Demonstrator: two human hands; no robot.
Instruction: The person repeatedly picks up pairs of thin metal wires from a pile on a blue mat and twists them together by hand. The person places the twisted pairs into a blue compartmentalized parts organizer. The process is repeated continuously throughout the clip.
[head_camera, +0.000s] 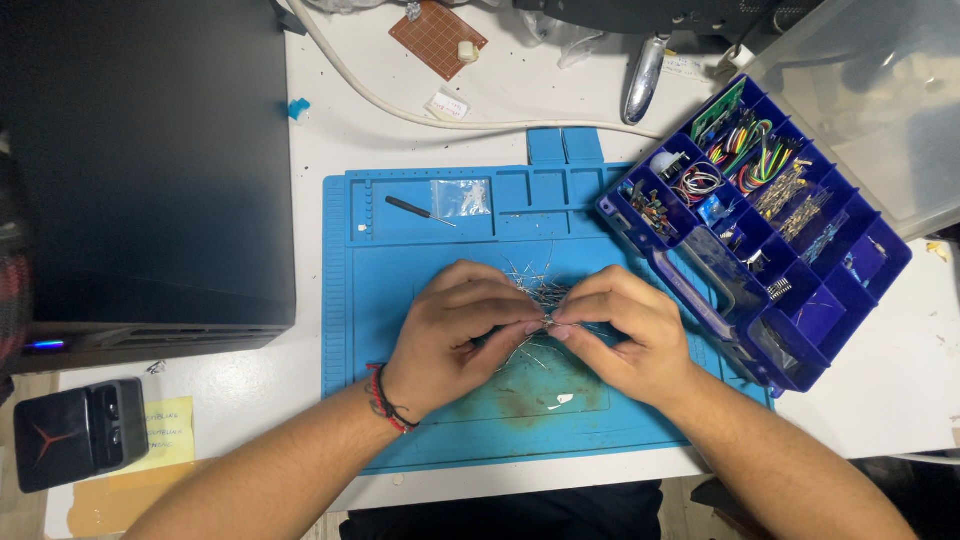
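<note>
Your left hand (462, 325) and right hand (615, 325) pinched one wire-legged component (548, 322) together; the loose pile (535, 290) on the blue mat (400, 270) remained largely unsorted.

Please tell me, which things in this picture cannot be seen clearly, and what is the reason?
- Head view: what the left hand and right hand pinch is covered by their fingertips.
- The bundle of thin wire-legged parts is too fine to tell their kind.
- The contents of the blue organizer box are too small to identify.
- The perforated brown board is cut off by the top edge.
- The black case is too dark for detail.
</note>
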